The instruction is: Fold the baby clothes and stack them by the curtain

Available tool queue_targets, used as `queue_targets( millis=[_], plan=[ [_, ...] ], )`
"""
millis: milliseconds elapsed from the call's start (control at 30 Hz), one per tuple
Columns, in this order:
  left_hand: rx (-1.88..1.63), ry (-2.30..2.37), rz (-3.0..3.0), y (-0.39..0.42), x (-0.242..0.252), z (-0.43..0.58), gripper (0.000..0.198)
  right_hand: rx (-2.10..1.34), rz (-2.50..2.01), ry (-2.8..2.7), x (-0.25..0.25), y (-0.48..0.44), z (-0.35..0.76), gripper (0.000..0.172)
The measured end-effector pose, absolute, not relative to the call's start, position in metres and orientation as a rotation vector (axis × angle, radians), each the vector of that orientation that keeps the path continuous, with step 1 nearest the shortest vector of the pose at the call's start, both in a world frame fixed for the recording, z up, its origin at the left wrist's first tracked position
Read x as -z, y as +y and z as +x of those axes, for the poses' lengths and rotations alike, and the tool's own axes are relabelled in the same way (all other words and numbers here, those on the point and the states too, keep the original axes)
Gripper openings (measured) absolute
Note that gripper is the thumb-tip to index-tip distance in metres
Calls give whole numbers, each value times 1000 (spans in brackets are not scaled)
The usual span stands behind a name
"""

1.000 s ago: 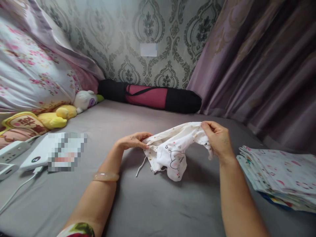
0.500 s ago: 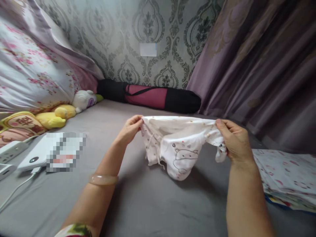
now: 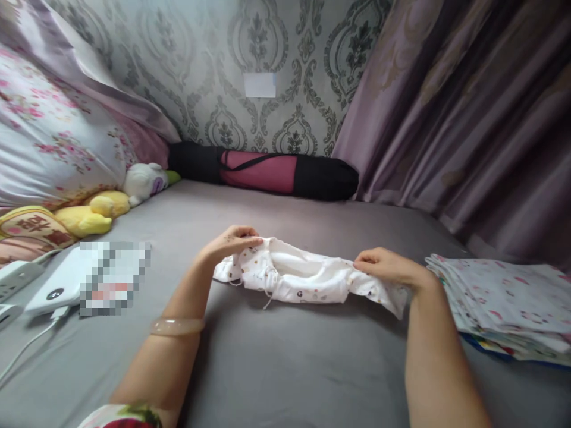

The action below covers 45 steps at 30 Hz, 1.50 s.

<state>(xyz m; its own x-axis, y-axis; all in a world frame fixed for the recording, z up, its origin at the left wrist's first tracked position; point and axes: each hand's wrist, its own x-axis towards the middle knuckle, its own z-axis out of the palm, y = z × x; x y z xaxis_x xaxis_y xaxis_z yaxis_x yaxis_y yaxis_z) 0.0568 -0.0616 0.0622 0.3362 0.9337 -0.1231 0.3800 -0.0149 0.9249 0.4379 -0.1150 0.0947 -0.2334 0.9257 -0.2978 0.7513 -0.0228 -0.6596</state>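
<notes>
A small white printed garment (image 3: 312, 285) with thin ties is stretched between my two hands, low over the grey bed sheet. My left hand (image 3: 236, 241) pinches its upper left part, and a sleeve hangs below that wrist. At the upper right, my right hand (image 3: 379, 264) has its fingers closed on the fabric, with the other sleeve drooping under it. The neck opening faces up between the hands, and the front is folded so that only the top of its print shows.
Folded printed cloths (image 3: 504, 297) are stacked at the right. On the left lie a white power bank (image 3: 62, 285), a power strip (image 3: 18, 279) and plush toys (image 3: 89, 217). A black and red roll bag (image 3: 263, 172) lies along the wall.
Both hands have lowered the garment toward the sheet. Its front, which hung down with the animal print showing, is now folded under, and the sleeves spread out sideways.
</notes>
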Motion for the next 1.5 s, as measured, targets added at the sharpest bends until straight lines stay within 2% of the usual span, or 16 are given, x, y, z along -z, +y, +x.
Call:
queue_targets(
  millis=[167, 300, 467, 667, 767, 933, 1067, 1300, 1500],
  plan=[
    [-530, 1315, 1676, -53, -35, 67, 37, -929, -2006, -2190, -72, -100, 427, 7],
    [-513, 1344, 1699, -55, -38, 69, 39, -696, -1742, -2215, -76, -100, 402, 14],
    [-526, 1333, 1712, -54, -37, 69, 38, -799, -1422, -2284, -67, -97, 369, 15],
    [-516, 1329, 1707, -52, -34, 70, 40, -735, -1461, -2350, -53, -95, 361, 13],
    [-540, 1331, 1717, -54, -37, 71, 41, -851, -1382, -2232, -62, -98, 362, 12],
    [-636, 1267, 1743, -58, -46, 75, 41, -1124, -1323, -1644, -74, -100, 368, 27],
    [-781, 1217, 1714, -59, -53, 78, 40, -1176, -1293, -1510, -75, -99, 373, 34],
    [-1022, 1239, 1662, -66, -70, 80, 34, -1063, -1341, -1633, -94, -108, 379, 29],
    [-981, 1147, 1763, -73, -80, 83, 31, -908, -1254, -1686, -109, -117, 383, 28]
  ],
)
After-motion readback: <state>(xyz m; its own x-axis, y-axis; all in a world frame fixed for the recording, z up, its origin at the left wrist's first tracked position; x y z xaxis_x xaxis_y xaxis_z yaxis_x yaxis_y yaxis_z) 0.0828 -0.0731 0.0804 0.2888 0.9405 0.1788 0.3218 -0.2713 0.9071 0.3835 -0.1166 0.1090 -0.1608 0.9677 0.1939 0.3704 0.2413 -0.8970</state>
